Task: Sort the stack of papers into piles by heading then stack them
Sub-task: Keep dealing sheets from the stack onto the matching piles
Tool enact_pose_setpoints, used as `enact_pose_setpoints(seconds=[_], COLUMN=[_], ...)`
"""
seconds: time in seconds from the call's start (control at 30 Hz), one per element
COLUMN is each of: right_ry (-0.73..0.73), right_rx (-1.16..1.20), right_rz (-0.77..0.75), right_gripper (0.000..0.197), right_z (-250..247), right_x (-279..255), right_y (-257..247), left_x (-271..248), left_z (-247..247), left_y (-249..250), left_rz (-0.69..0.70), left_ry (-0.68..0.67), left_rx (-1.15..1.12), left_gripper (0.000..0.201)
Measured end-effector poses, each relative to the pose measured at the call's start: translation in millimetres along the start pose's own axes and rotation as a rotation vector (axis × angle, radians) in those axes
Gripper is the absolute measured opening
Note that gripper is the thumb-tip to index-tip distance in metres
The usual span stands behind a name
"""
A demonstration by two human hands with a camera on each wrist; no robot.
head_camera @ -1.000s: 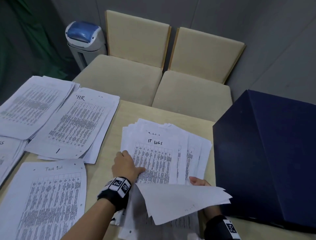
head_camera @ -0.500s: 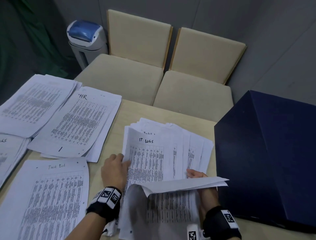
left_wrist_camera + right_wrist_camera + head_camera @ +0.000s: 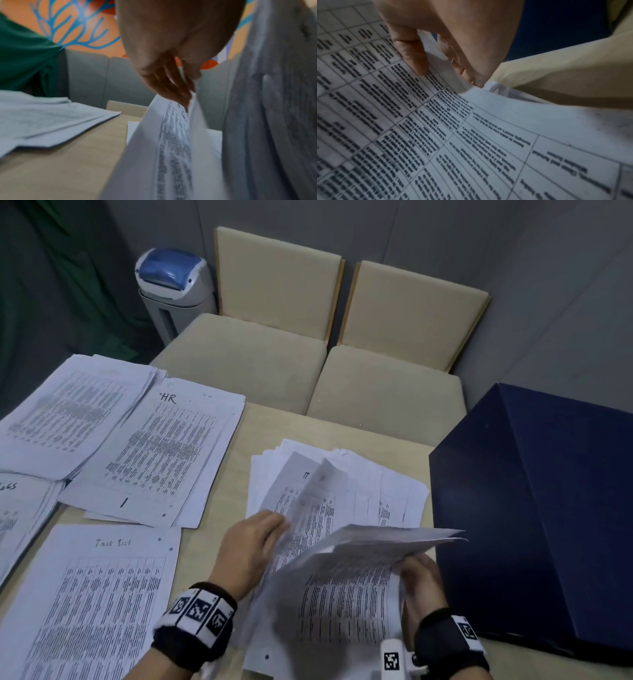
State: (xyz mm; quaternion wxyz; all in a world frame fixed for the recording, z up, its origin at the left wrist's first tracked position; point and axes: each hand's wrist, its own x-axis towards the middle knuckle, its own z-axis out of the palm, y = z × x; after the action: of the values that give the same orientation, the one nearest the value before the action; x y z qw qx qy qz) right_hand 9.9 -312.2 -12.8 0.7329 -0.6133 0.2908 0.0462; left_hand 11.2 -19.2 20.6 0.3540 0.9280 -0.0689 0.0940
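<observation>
On the bench (image 3: 212, 535), four sorted piles lay left of the unsorted stack (image 3: 342, 494); left hand (image 3: 250, 546) pinched one sheet, right hand (image 3: 423, 583) held another; much remained.

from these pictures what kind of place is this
Most likely an office or meeting room: sorted piles of printed tables headed "HR" and "Task list" on a light wooden table, two beige upholstered chairs pushed up to it, and what looks like a paper shredder.
</observation>
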Motion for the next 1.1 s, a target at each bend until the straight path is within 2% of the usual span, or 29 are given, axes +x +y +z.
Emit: enact_pose_setpoints(seconds=[0.07,0.1,0.17,0.23,0.3,0.37,0.4,0.47,0.5,0.57,0.63,0.7,0.77,0.8,0.83,0.87,0.9,0.97,1.03,1.1], right_ry=[-0.020,-0.020,-0.019,-0.017,-0.057,-0.059,-0.054,-0.015,-0.003,0.011,-0.006,0.013,0.036,0.036,0.030,0.004,-0.020,-0.025,0.007,0.015], right_rx=[0.051,0.078,0.091,0.050,0.026,0.006,-0.008,-0.017,-0.013,-0.010,-0.035,-0.034,-0.035,-0.051,-0.062,-0.056,-0.059,-0.077,-0.091,-0.068], right_rz=[0.013,0.010,-0.007,-0.004,0.003,0.016,0.017,0.019,0.020,0.027,0.052,0.048,0.049,0.067,0.091,0.095,0.095,0.094,0.086,0.079], right_gripper=[0.033,0.032,0.008,0.026,0.030,0.030,0.029,0.029,0.028,0.026,0.029,0.030,0.019,0.026,0.045,0.054,0.051,0.030,0.021,0.023], right_z=[-2.3,-1.8,-2.6,-4.1,-2.3,-1.1,-0.8,-0.7,-1.4,-0.3,3.8,7.5,9.0,9.3,7.6,7.7,7.9,13.1,16.0,15.8], right_x=[5.4,4.9,1.9,1.4,-2.1,-0.6,-0.3,0.0,0.4,-0.9,-4.3,-3.7,-3.2,-1.9,2.1,2.9,2.2,-3.3,-5.7,-6.3], right_y=[3.8,3.2,-0.4,-4.7,-11.8,-14.1,-15.2,-13.2,-10.5,-6.2,-4.7,-4.5,-2.8,-2.0,2.6,5.1,5.7,0.0,-5.0,-6.8], left_x=[1.0,1.4,3.0,5.7,7.8,9.5,8.9,8.8,8.6,8.5,8.3,8.2,8.0,8.3,8.3,8.0,7.7,5.8,4.3,1.0], left_z=[-1.2,-2.5,-6.9,-10.9,-12.9,-11.2,-8.0,3.1,8.5,18.1,26.4,29.2,28.4,26.4,24.0,21.6,18.0,10.0,3.8,-1.5], left_y=[8.5,14.0,25.0,31.6,29.6,21.0,12.9,-12.8,-26.3,-46.3,-53.9,-53.9,-50.4,-48.0,-45.3,-42.6,-37.8,-27.7,-16.2,-4.6], left_rz=[-0.031,-0.054,-0.133,-0.258,-0.376,-0.432,-0.459,-0.535,-0.583,-0.711,-0.766,-0.741,-0.674,-0.648,-0.627,-0.591,-0.525,-0.377,-0.275,-0.270], left_ry=[-0.099,-0.143,-0.244,-0.338,-0.399,-0.381,-0.305,-0.063,0.000,-0.051,-0.138,-0.147,-0.148,-0.135,-0.107,-0.069,-0.030,0.053,0.073,-0.009], left_rx=[-0.309,-0.439,-0.665,-0.874,-1.001,-0.963,-0.864,-0.483,-0.300,-0.131,-0.060,0.013,0.083,0.113,0.142,0.180,0.239,0.287,0.072,-0.366], left_gripper=[0.027,0.022,0.017,0.017,0.015,0.025,0.032,0.040,0.045,0.052,0.052,0.044,0.033,0.028,0.025,0.025,0.025,0.023,0.020,0.013])
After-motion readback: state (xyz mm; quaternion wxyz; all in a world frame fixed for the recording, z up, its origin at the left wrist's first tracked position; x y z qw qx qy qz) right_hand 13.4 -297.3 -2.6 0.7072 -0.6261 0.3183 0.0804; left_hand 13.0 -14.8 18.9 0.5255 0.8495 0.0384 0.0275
